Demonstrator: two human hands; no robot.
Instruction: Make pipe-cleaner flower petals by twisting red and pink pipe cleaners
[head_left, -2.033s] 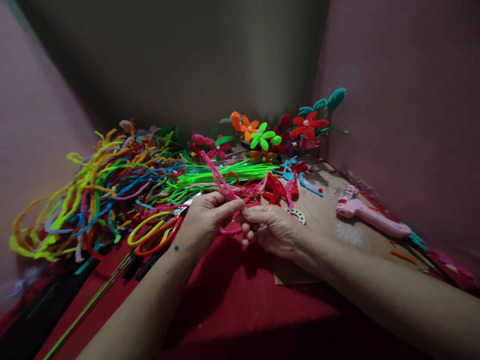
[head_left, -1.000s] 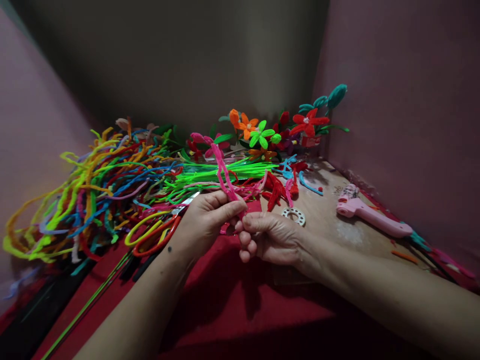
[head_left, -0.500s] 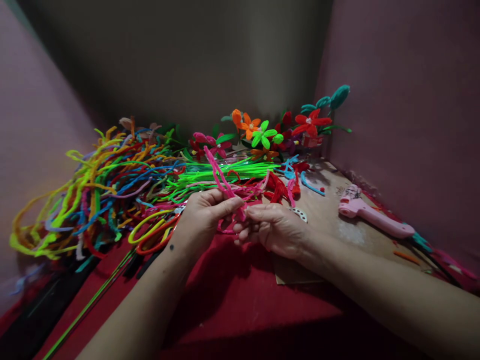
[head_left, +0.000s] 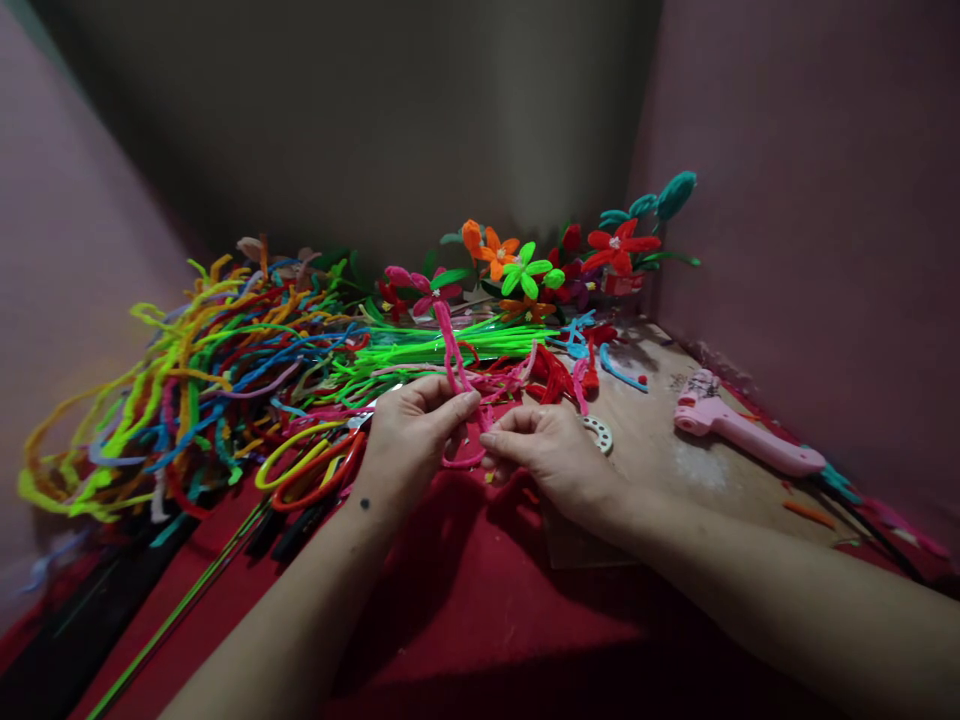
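Observation:
A bent pink pipe cleaner (head_left: 451, 350) stands up between my hands, its folded strands rising toward the back. My left hand (head_left: 420, 425) pinches it between thumb and forefinger near the middle. On the lower part of the same pink piece, the thumb and fingers of my right hand (head_left: 536, 440) are closed. A pink loop hangs below, between the two hands. Close to my left wrist lie scissors with yellow (head_left: 300, 455) and orange handles. A whitish disc with holes (head_left: 598, 434) rests just beyond my right hand.
A tangled heap of coloured pipe cleaners (head_left: 202, 370) spreads on the left. Green pipe cleaners (head_left: 457, 343) lie in the middle, with finished fuzzy flowers (head_left: 527, 271) behind. A pink glue gun (head_left: 750, 435) sits on the board (head_left: 660, 420) at right, beside the wall.
The pink pipe cleaner has swung to the right and stands more upright. My right hand has turned, its fingers now curled in closer. My left hand keeps its pinch.

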